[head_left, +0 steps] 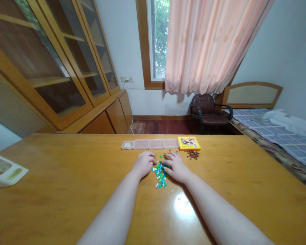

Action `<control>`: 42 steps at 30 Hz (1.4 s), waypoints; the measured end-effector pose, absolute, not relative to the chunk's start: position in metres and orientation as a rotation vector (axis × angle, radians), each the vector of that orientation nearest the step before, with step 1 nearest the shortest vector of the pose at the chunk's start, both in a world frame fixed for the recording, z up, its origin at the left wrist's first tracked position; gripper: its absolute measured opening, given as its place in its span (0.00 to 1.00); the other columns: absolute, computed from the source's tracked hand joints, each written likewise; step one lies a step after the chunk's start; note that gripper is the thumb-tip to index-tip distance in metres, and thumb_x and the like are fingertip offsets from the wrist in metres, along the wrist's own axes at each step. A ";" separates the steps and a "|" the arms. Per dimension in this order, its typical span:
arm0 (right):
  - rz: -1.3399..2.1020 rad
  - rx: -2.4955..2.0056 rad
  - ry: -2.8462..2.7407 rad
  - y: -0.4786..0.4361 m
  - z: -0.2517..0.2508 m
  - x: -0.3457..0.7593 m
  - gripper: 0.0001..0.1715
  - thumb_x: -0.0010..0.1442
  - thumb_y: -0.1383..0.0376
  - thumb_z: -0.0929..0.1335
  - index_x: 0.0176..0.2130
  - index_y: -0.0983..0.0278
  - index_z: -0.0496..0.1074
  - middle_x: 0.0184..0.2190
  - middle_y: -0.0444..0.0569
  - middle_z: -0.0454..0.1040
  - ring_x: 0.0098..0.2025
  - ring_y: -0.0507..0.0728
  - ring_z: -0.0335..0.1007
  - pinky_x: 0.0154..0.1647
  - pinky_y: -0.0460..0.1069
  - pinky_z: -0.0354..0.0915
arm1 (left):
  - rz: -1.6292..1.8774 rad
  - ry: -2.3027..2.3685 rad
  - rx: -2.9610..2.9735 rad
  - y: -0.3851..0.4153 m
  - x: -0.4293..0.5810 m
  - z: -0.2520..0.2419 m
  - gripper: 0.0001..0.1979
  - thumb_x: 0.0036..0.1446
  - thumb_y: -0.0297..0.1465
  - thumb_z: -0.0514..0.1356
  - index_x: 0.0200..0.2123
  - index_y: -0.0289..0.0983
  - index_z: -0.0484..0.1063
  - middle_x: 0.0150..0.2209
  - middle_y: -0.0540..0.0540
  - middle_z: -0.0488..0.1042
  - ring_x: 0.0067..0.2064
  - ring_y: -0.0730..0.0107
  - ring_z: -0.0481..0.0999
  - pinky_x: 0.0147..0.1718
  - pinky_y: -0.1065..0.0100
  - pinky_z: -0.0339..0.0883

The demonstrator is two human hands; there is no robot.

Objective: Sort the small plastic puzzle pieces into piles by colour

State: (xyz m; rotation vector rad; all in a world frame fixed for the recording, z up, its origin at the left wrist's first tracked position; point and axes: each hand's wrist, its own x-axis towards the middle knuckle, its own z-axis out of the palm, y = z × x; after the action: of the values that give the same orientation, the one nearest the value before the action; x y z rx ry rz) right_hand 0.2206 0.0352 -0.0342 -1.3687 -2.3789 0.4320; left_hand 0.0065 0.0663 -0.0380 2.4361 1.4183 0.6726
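Note:
A loose pile of small bricks [161, 176], green, blue, white and pale yellow, lies on the wooden table between my hands. My left hand [143, 164] rests at the pile's left edge, its fingers loosely bent, with no held piece showing. Over the pile's upper right part is my right hand [176, 167], fingers spread, its fingertips touching or close to the bricks. A few green pieces [161, 156] lie between the two hands, apart from the main pile. Behind them stands a row of clear plastic trays [156, 144]; the leftmost compartment holds some white pieces [128, 145].
A yellow box [189, 143] adjoins the trays on the right, with a heap of small brown pieces [193, 155] in front. A white plastic object [7, 170] sits at the table's left edge. Beyond the table [66, 190] are a glass-door cabinet [63, 112], a chair [206, 109] and a bed [275, 126].

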 end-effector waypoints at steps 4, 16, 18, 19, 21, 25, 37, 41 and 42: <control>0.406 -1.434 -2.380 0.036 -0.037 0.221 0.21 0.61 0.53 0.62 0.53 0.53 0.69 0.60 0.49 0.60 0.64 0.66 0.44 0.62 0.65 0.37 | 0.645 1.467 2.431 0.067 0.007 -0.036 0.15 0.51 0.22 0.55 0.32 0.43 0.80 0.40 0.47 0.76 0.44 0.65 0.71 0.49 0.60 0.62; 0.440 -1.511 -1.942 0.045 -0.039 0.224 0.17 0.57 0.68 0.61 0.44 0.65 0.73 0.41 0.54 0.75 0.46 0.59 0.67 0.53 0.55 0.59 | 0.597 1.469 2.380 0.063 0.013 -0.033 0.21 0.53 0.20 0.51 0.44 0.42 0.76 0.48 0.47 0.74 0.51 0.64 0.69 0.54 0.59 0.61; 0.540 -1.468 -1.814 0.047 -0.041 0.225 0.17 0.56 0.69 0.60 0.42 0.66 0.73 0.40 0.53 0.76 0.44 0.58 0.69 0.49 0.53 0.62 | 0.641 1.402 2.360 0.062 0.014 -0.032 0.21 0.52 0.20 0.50 0.44 0.40 0.76 0.47 0.46 0.75 0.49 0.65 0.70 0.53 0.61 0.61; 0.592 -1.432 -1.770 0.047 -0.042 0.226 0.17 0.56 0.69 0.60 0.41 0.65 0.73 0.40 0.52 0.76 0.43 0.58 0.70 0.48 0.52 0.63 | 0.649 1.363 2.351 0.061 0.015 -0.031 0.22 0.52 0.19 0.49 0.44 0.39 0.75 0.46 0.46 0.75 0.49 0.66 0.71 0.53 0.62 0.62; 0.669 -1.365 -1.710 0.048 -0.043 0.226 0.16 0.56 0.69 0.59 0.38 0.64 0.73 0.38 0.50 0.76 0.41 0.57 0.70 0.46 0.51 0.64 | 0.628 1.282 2.346 0.060 0.017 -0.030 0.23 0.51 0.18 0.49 0.45 0.38 0.75 0.45 0.46 0.76 0.48 0.67 0.72 0.52 0.64 0.63; 0.708 -1.323 -1.764 0.047 -0.042 0.227 0.14 0.58 0.68 0.58 0.34 0.64 0.72 0.33 0.49 0.75 0.39 0.56 0.69 0.43 0.49 0.63 | 0.553 1.145 2.389 0.057 0.020 -0.030 0.24 0.49 0.18 0.50 0.46 0.40 0.74 0.47 0.48 0.76 0.49 0.67 0.71 0.53 0.64 0.62; 0.617 -1.319 -2.082 0.041 -0.032 0.225 0.16 0.59 0.71 0.59 0.36 0.63 0.74 0.34 0.48 0.74 0.39 0.55 0.66 0.43 0.48 0.59 | 0.554 1.209 2.408 0.057 0.020 -0.027 0.22 0.49 0.19 0.51 0.43 0.41 0.76 0.42 0.48 0.78 0.44 0.66 0.73 0.48 0.64 0.65; 0.580 -1.403 -2.118 0.041 -0.030 0.225 0.16 0.60 0.69 0.59 0.34 0.63 0.74 0.31 0.47 0.74 0.37 0.55 0.66 0.42 0.48 0.58 | 0.583 1.153 2.471 0.058 0.018 -0.030 0.20 0.49 0.19 0.52 0.39 0.43 0.78 0.41 0.50 0.78 0.45 0.67 0.72 0.50 0.63 0.63; 0.558 -1.440 -2.096 0.042 -0.030 0.225 0.16 0.60 0.69 0.58 0.33 0.63 0.74 0.31 0.47 0.74 0.37 0.55 0.66 0.41 0.47 0.58 | 0.575 1.136 2.487 0.059 0.018 -0.030 0.20 0.49 0.19 0.52 0.38 0.43 0.78 0.41 0.50 0.77 0.46 0.67 0.72 0.51 0.62 0.62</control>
State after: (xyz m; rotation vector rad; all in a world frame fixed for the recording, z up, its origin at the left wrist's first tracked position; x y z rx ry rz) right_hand 0.2251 0.0420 -0.0302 -1.4398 -2.0963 0.5579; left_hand 0.0182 0.0586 -0.0304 2.4867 1.1360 0.5750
